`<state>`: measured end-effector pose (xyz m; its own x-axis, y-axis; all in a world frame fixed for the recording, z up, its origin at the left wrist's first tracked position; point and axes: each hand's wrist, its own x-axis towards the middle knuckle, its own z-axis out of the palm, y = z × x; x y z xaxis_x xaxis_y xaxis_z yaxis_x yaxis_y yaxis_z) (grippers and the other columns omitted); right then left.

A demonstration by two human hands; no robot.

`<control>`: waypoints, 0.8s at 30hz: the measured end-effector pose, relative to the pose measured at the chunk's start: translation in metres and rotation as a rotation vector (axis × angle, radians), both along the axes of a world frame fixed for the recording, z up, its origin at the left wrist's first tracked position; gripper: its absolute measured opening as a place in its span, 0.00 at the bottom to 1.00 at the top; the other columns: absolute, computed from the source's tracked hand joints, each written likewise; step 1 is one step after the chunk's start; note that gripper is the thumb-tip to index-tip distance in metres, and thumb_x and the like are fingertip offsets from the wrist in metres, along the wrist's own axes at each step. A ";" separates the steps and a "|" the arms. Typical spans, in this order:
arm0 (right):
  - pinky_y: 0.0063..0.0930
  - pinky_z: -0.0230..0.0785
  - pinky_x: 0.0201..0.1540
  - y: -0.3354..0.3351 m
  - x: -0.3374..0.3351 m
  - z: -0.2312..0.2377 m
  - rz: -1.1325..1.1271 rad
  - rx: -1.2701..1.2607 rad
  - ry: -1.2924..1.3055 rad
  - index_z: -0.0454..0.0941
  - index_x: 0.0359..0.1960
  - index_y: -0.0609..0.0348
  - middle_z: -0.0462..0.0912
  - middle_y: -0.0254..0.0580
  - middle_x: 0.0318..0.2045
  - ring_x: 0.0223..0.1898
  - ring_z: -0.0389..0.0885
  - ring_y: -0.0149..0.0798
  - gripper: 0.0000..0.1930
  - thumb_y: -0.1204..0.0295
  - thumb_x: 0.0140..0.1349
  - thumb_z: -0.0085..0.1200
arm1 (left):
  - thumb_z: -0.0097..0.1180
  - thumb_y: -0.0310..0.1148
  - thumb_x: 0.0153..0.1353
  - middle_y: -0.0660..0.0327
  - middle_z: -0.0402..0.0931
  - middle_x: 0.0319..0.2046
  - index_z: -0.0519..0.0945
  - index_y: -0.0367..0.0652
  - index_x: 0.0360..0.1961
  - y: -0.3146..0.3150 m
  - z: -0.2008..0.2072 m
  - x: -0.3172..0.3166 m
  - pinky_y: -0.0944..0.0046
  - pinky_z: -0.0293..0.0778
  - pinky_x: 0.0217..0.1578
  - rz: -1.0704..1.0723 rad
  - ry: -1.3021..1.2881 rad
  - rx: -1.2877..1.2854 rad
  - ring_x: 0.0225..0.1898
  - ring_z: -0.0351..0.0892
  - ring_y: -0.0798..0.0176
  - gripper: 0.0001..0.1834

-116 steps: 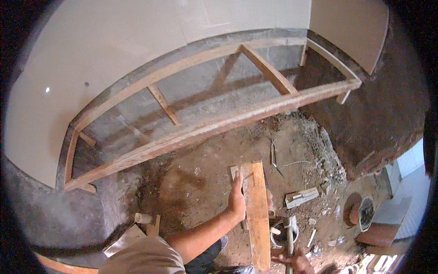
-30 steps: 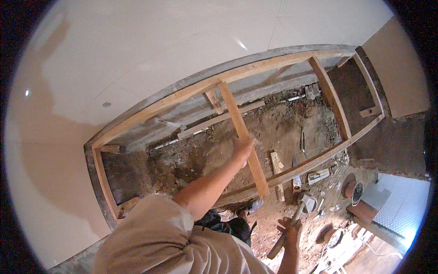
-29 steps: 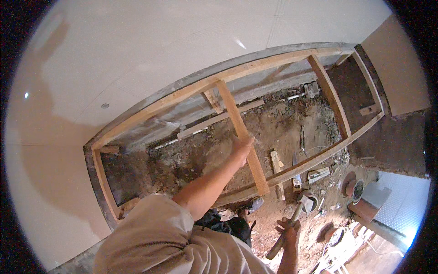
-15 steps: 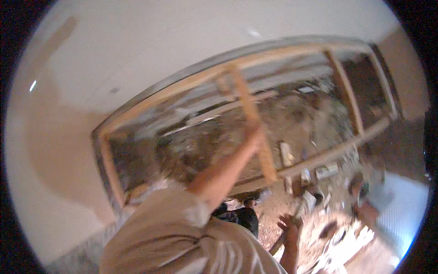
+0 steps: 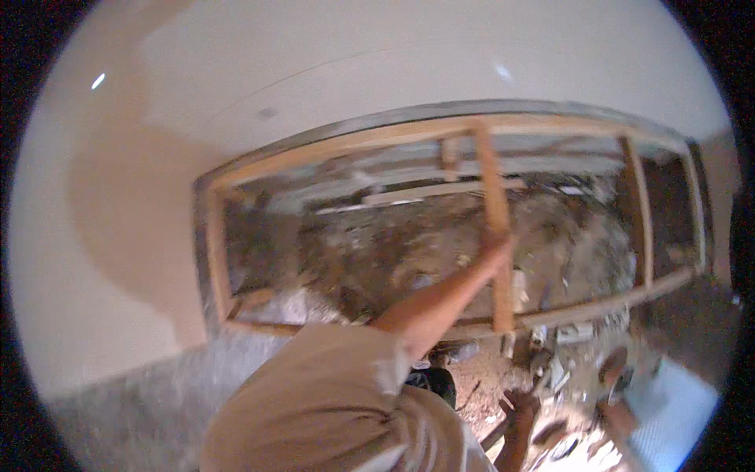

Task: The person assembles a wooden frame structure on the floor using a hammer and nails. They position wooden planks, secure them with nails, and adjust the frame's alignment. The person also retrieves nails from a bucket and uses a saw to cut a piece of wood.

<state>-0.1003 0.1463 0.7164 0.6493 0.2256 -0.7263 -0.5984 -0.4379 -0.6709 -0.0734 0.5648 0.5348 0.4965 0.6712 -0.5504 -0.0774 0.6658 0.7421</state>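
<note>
My left arm reaches up from the lower middle, and my left hand (image 5: 498, 245) is wrapped round the upright wooden bar (image 5: 491, 189) of a wide window frame (image 5: 346, 153). The fingers are blurred and partly hidden by the bar. My right hand (image 5: 521, 404) is low at the right, below the frame and apart from it. Its fingers look spread, and I can make out nothing held in it. The wooden frame sits in an opening in a pale plastered wall (image 5: 409, 55), with a second upright (image 5: 641, 212) further right.
Through the frame show earth, rubble and a long pale board (image 5: 425, 193). Scraps and debris (image 5: 574, 333) are strewn below the sill at the right. A pale blue ribbed sheet (image 5: 668, 413) stands at the lower right. Bare grey wall (image 5: 134, 417) spans the lower left.
My view has turned, so the frame appears further right, lower and more level. My left hand stays on the upright bar, and my right hand stays low with its fingers apart.
</note>
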 end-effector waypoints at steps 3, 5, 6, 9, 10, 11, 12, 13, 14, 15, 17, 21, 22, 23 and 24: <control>0.45 0.84 0.44 0.026 -0.009 0.020 -0.044 -0.040 0.009 0.73 0.50 0.63 0.80 0.53 0.47 0.47 0.86 0.52 0.18 0.59 0.72 0.52 | 0.66 0.33 0.58 0.61 0.75 0.31 0.76 0.40 0.40 -0.006 0.015 0.009 0.54 0.72 0.30 0.019 0.159 0.033 0.32 0.75 0.62 0.14; 0.43 0.84 0.42 0.021 -0.023 0.011 -0.102 0.032 0.068 0.71 0.48 0.63 0.82 0.48 0.44 0.44 0.87 0.51 0.19 0.59 0.69 0.58 | 0.65 0.34 0.59 0.57 0.76 0.39 0.73 0.37 0.50 -0.006 0.012 0.010 0.52 0.75 0.36 0.141 0.136 0.029 0.38 0.76 0.59 0.22; 0.43 0.85 0.41 0.001 -0.022 0.001 -0.196 0.021 0.107 0.67 0.49 0.60 0.80 0.46 0.42 0.42 0.88 0.48 0.17 0.72 0.63 0.62 | 0.65 0.35 0.59 0.55 0.75 0.44 0.69 0.36 0.56 -0.018 0.020 0.016 0.51 0.76 0.40 0.022 0.105 0.002 0.42 0.76 0.57 0.28; 0.44 0.85 0.42 0.021 -0.027 -0.009 -0.107 0.044 0.123 0.67 0.50 0.60 0.80 0.47 0.44 0.44 0.87 0.49 0.17 0.70 0.64 0.60 | 0.65 0.36 0.60 0.52 0.72 0.51 0.62 0.35 0.66 0.027 -0.005 -0.006 0.50 0.75 0.47 0.029 0.078 -0.035 0.50 0.74 0.56 0.37; 0.44 0.85 0.43 -0.001 -0.030 -0.019 -0.163 0.024 0.133 0.68 0.50 0.61 0.80 0.47 0.44 0.44 0.87 0.49 0.17 0.70 0.64 0.60 | 0.65 0.37 0.60 0.52 0.73 0.50 0.65 0.35 0.64 0.004 0.015 0.015 0.50 0.75 0.47 0.006 0.146 -0.076 0.49 0.75 0.56 0.35; 0.44 0.85 0.43 -0.022 -0.034 -0.023 -0.213 0.011 0.151 0.68 0.50 0.61 0.80 0.48 0.45 0.44 0.87 0.50 0.18 0.69 0.64 0.60 | 0.66 0.38 0.60 0.53 0.74 0.49 0.67 0.35 0.63 -0.017 0.043 0.031 0.49 0.75 0.47 -0.012 0.224 -0.107 0.49 0.75 0.55 0.34; 0.45 0.85 0.43 -0.025 -0.038 -0.024 -0.232 0.012 0.152 0.68 0.49 0.61 0.80 0.49 0.45 0.44 0.87 0.51 0.18 0.69 0.64 0.61 | 0.65 0.38 0.61 0.53 0.73 0.49 0.67 0.35 0.63 -0.015 0.049 0.033 0.49 0.75 0.47 -0.060 0.217 -0.114 0.49 0.75 0.55 0.33; 0.45 0.85 0.43 -0.022 -0.039 -0.029 -0.239 0.017 0.150 0.68 0.49 0.62 0.80 0.50 0.46 0.45 0.87 0.51 0.18 0.69 0.64 0.61 | 0.65 0.38 0.61 0.53 0.73 0.49 0.67 0.35 0.63 -0.007 0.050 0.033 0.49 0.75 0.47 -0.096 0.206 -0.119 0.49 0.75 0.54 0.33; 0.45 0.85 0.43 -0.013 -0.041 -0.029 -0.231 0.025 0.167 0.68 0.49 0.62 0.80 0.51 0.46 0.45 0.87 0.52 0.18 0.69 0.63 0.61 | 0.65 0.38 0.61 0.53 0.73 0.50 0.67 0.35 0.63 0.004 0.047 0.022 0.49 0.75 0.47 -0.114 0.214 -0.120 0.49 0.76 0.54 0.33; 0.44 0.85 0.42 -0.008 -0.036 -0.027 -0.282 0.085 0.199 0.68 0.48 0.63 0.80 0.51 0.45 0.44 0.87 0.52 0.18 0.70 0.63 0.61 | 0.65 0.39 0.61 0.52 0.73 0.52 0.63 0.35 0.66 0.014 0.029 0.020 0.49 0.75 0.49 -0.134 0.169 -0.123 0.50 0.76 0.51 0.37; 0.43 0.85 0.40 0.002 -0.037 -0.014 -0.335 0.033 0.197 0.67 0.48 0.65 0.80 0.52 0.43 0.43 0.87 0.51 0.17 0.73 0.63 0.61 | 0.65 0.39 0.61 0.51 0.73 0.53 0.64 0.35 0.65 0.005 0.030 0.022 0.49 0.74 0.51 -0.099 0.261 -0.067 0.51 0.76 0.51 0.36; 0.42 0.85 0.40 -0.012 -0.038 -0.033 -0.283 -0.027 0.170 0.64 0.52 0.65 0.80 0.50 0.43 0.42 0.87 0.50 0.20 0.74 0.63 0.60 | 0.66 0.36 0.60 0.47 0.72 0.55 0.63 0.32 0.64 0.002 0.016 0.026 0.49 0.74 0.53 0.008 0.251 0.027 0.54 0.76 0.47 0.36; 0.43 0.84 0.40 -0.013 -0.039 -0.036 -0.327 -0.004 0.174 0.63 0.51 0.64 0.80 0.50 0.43 0.42 0.87 0.50 0.21 0.75 0.63 0.61 | 0.66 0.35 0.59 0.46 0.72 0.55 0.63 0.32 0.64 0.006 0.009 0.024 0.49 0.74 0.53 0.032 0.258 0.050 0.54 0.76 0.47 0.36; 0.45 0.84 0.41 -0.005 -0.035 -0.032 -0.249 -0.030 0.138 0.63 0.52 0.64 0.80 0.49 0.43 0.43 0.87 0.51 0.21 0.73 0.64 0.61 | 0.68 0.34 0.58 0.45 0.73 0.54 0.63 0.31 0.63 0.020 0.001 0.021 0.48 0.75 0.51 0.008 0.338 0.023 0.52 0.77 0.48 0.38; 0.44 0.83 0.42 0.006 -0.036 -0.030 -0.286 -0.037 0.133 0.63 0.52 0.64 0.80 0.50 0.43 0.45 0.86 0.52 0.22 0.72 0.63 0.61 | 0.68 0.34 0.58 0.46 0.73 0.54 0.63 0.30 0.63 0.029 -0.005 0.012 0.49 0.76 0.51 0.021 0.290 0.038 0.52 0.77 0.48 0.37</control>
